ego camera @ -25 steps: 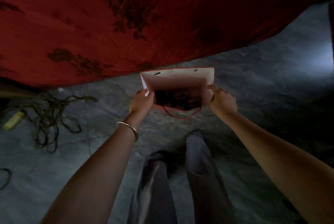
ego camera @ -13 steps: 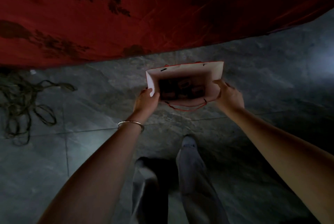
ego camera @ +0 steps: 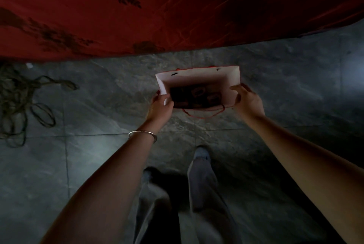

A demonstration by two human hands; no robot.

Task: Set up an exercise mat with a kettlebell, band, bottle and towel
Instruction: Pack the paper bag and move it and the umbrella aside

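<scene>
Standing on a dark grey tiled floor (ego camera: pixel 275 90), the person holds a white paper bag (ego camera: pixel 197 78) open in front of them with both hands. The left hand (ego camera: pixel 160 108) pinches the bag's left end, thumb inside the rim and fingers behind it; the right hand (ego camera: pixel 247 100) grips the right end the same way, thumb lying on the inner wall. A thin red cord handle (ego camera: pixel 202 114) droops from the near rim, between the two hands. Dark things lie in the bottom of the bag (ego camera: pixel 197 96), too dim to name, so it cannot be told which of the workout items they are. A metal bangle (ego camera: pixel 142 134) circles the left wrist. Beyond the bag, a large red cloth (ego camera: pixel 177 7) with dark leafy patterns fills the far side of the floor, its edge close to the bag's far wall but not touching it. At the left edge of the floor a tangle of rope (ego camera: pixel 21 96) lies in loose loops, well apart from the bag. Below the arms show grey trouser legs (ego camera: pixel 202 184) and a foot (ego camera: pixel 201 153) on the tiles.
</scene>
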